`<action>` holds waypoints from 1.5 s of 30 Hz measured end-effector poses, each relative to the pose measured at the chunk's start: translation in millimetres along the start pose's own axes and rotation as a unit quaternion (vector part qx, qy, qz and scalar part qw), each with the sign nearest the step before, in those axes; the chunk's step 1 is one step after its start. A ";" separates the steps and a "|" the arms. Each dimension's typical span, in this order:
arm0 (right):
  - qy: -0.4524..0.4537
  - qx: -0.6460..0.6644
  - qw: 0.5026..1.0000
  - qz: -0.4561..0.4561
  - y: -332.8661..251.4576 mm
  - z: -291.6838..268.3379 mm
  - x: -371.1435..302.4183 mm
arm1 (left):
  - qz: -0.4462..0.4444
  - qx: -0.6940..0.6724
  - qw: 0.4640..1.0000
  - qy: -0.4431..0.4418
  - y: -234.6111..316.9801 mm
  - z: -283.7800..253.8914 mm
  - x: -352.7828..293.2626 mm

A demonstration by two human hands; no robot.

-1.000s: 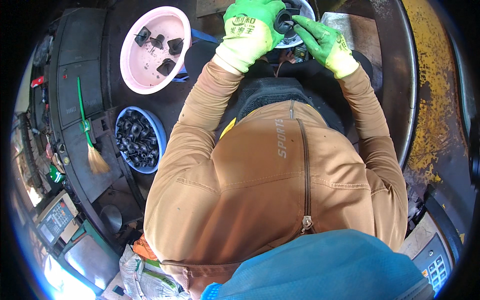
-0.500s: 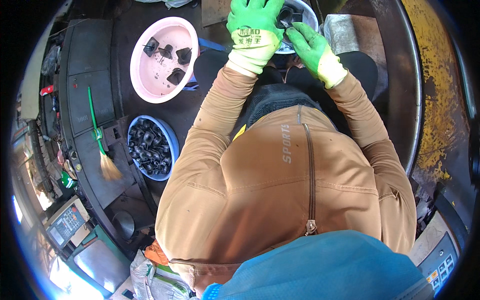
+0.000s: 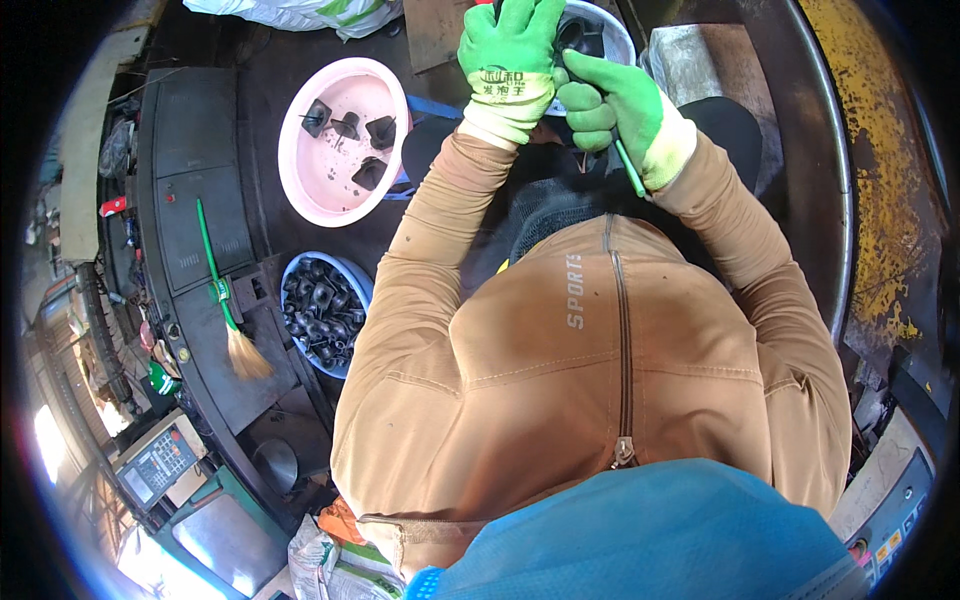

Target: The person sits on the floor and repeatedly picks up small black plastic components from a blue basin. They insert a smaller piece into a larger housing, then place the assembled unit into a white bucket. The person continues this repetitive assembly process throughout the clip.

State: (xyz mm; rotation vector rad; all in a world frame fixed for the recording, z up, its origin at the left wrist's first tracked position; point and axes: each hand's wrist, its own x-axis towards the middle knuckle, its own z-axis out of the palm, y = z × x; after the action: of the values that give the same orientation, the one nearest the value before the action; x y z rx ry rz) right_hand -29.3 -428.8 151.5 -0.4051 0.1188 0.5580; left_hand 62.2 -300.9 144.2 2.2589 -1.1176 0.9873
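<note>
Black moulded part [image 3: 571,36] shows at white basin's [image 3: 625,36] left side, in or above it unclear; left hand [image 3: 510,55] beside it, grip hidden. Right hand [image 3: 612,105] curled round slim green tool [image 3: 628,168]. Part likely light, rubbery, springy, hardly fragile; best pinched at its rounded end

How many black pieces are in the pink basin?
4 in the pink basin: one black piece at left, another upper middle, a third right, a fourth lower right. None appears hidden.
</note>
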 end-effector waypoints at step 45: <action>0.140 -0.018 0.986 -0.083 -3.9 -103.8 45.1 | -0.444 -0.413 0.778 0.165 -95.5 -91.5 -105.5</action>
State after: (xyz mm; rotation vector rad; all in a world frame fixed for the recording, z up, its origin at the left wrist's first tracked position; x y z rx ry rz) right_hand 10.8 -451.7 48.1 -0.5231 0.3428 0.3374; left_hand 58.0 -133.7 118.2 1.4656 -0.1387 0.3289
